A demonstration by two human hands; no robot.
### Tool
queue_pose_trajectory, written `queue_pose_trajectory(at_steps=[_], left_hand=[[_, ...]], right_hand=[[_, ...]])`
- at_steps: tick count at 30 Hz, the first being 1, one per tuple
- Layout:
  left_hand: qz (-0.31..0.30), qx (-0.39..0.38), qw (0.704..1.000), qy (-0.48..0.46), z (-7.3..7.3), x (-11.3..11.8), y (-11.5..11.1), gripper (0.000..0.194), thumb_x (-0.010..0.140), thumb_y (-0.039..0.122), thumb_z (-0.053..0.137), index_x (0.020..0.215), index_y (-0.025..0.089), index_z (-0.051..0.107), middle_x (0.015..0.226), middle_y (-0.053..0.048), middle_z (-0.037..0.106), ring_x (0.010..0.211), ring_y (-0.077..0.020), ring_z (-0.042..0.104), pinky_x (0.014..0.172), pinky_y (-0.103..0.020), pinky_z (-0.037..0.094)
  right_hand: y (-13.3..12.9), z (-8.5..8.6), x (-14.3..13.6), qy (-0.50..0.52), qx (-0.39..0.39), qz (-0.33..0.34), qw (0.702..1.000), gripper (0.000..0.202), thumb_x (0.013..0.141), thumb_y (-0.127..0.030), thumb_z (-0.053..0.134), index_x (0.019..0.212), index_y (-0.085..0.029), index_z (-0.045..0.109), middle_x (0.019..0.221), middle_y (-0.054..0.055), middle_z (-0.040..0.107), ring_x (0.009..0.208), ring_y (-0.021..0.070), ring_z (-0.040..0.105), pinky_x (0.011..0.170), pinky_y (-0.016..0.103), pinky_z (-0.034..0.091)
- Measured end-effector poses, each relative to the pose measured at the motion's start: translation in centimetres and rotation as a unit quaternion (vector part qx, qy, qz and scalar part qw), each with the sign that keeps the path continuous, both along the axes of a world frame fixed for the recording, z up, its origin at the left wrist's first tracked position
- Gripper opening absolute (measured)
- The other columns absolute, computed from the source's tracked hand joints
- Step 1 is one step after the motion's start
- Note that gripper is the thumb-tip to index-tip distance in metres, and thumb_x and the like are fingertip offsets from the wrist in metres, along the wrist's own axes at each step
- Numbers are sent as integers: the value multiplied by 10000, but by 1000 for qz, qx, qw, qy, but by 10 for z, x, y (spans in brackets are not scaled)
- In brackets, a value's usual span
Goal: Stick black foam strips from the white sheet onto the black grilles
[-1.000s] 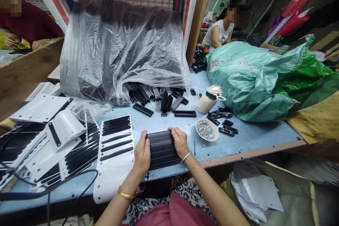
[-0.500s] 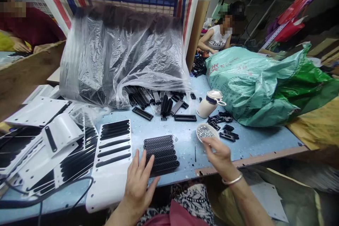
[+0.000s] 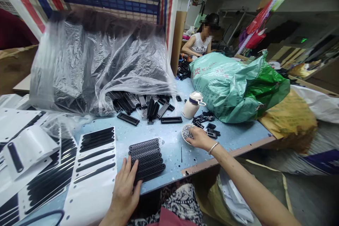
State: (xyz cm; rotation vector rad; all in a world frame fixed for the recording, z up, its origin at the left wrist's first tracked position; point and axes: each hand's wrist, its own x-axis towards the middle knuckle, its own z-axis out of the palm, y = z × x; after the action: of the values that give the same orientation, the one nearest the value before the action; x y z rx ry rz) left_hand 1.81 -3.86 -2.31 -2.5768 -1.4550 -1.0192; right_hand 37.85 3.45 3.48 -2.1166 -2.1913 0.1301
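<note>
My left hand (image 3: pixel 125 185) lies with fingers spread at the left end of a row of black textured strips (image 3: pixel 146 155), fingertips touching them. The strips lie side by side on the blue tabletop. My right hand (image 3: pixel 199 137), a bangle on its wrist, reaches into a small white bowl (image 3: pixel 183 137) of tiny silvery metal pieces (image 3: pixel 187 132). Its fingers are bent together, the tips among the pieces; what they pinch is too small to make out. A thin dark pin-like tool (image 3: pixel 181 154) lies just below the bowl.
A white sheet with black strips (image 3: pixel 92 180) lies left of my left hand. Behind are loose black plastic parts (image 3: pixel 152 107) under a clear plastic-covered stack (image 3: pixel 103 60). A white bottle (image 3: pixel 190 107) and a green sack (image 3: pixel 225 81) stand at right. A co-worker (image 3: pixel 200 42) sits beyond.
My right hand has moved from the near rim of the bowl into the metal pieces. My left hand stays by the strips. The whole view has shifted toward the right.
</note>
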Motion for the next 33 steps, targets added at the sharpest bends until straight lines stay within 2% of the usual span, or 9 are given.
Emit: queue_pose_trajectory(at_steps=[4, 9, 16, 19, 22, 24, 27, 29, 33], left_hand=[[2, 14, 1000, -14, 8, 2, 0, 635, 886, 232, 483, 1475, 228, 246, 1439, -202, 408, 1326, -395, 375, 896, -541, 476], [1, 29, 999, -17, 17, -4, 2, 598, 881, 251, 505, 1446, 195, 316, 1394, -215, 462, 1299, -400, 412, 899, -527, 472], [11, 1, 1000, -15, 26, -14, -2, 565, 864, 245, 537, 1397, 150, 375, 1352, -222, 506, 1300, -378, 420, 922, -511, 473], [18, -14, 999, -32, 29, -15, -2, 560, 858, 222, 535, 1394, 158, 383, 1349, -205, 517, 1299, -355, 431, 939, -491, 474], [18, -22, 998, -51, 31, -15, 2, 564, 856, 193, 524, 1399, 165, 375, 1328, -197, 539, 1287, -338, 452, 944, -482, 478], [18, -25, 998, -58, 32, -15, 7, 553, 855, 167, 512, 1392, 164, 383, 1311, -193, 554, 1283, -331, 459, 946, -483, 476], [5, -36, 998, -50, 33, -11, 18, 505, 852, 117, 477, 1353, 154, 431, 1306, -192, 560, 1292, -335, 447, 950, -503, 464], [-7, -45, 998, -33, 33, -7, 26, 474, 848, 94, 451, 1319, 147, 470, 1311, -193, 556, 1303, -350, 427, 942, -523, 456], [-12, -52, 999, -4, 31, -1, 37, 441, 837, 68, 430, 1262, 136, 530, 1321, -189, 550, 1323, -377, 386, 944, -556, 429]], right_hand=[[1, -9, 7, 18, 23, -6, 1000, 35, 707, -168, 651, 712, -178, 684, 795, 73, 686, 752, 209, 626, 698, 282, 450], [1, -15, 10, 55, 67, -28, 996, 165, 716, -98, 560, 611, -181, 657, 736, 61, 675, 703, 186, 616, 679, 271, 441], [-2, -8, 26, 152, 122, -60, 979, 197, 715, -223, 506, 685, -179, 695, 623, 57, 674, 597, 202, 626, 592, 299, 467], [-3, -1, 18, 215, 121, -58, 967, 231, 749, -299, 501, 722, -180, 697, 533, 36, 646, 478, 186, 603, 486, 284, 467], [-9, 10, -21, 328, 91, -3, 940, 207, 762, -335, 550, 736, -193, 698, 532, 17, 634, 436, 161, 578, 448, 267, 463], [-13, 16, -61, 361, 55, 73, 928, 175, 782, -290, 559, 745, -198, 703, 556, 9, 627, 469, 149, 576, 492, 265, 474], [-14, 18, -124, 343, 22, 161, 925, 166, 801, -172, 543, 778, -201, 705, 683, 27, 659, 593, 150, 605, 593, 265, 489], [-10, 13, -156, 294, 12, 199, 935, 177, 790, -104, 550, 768, -196, 700, 745, 45, 666, 697, 166, 616, 667, 273, 486], [3, 1, -184, 236, -25, 226, 945, 175, 753, -49, 591, 670, -175, 679, 699, 46, 627, 680, 170, 590, 651, 270, 450]])
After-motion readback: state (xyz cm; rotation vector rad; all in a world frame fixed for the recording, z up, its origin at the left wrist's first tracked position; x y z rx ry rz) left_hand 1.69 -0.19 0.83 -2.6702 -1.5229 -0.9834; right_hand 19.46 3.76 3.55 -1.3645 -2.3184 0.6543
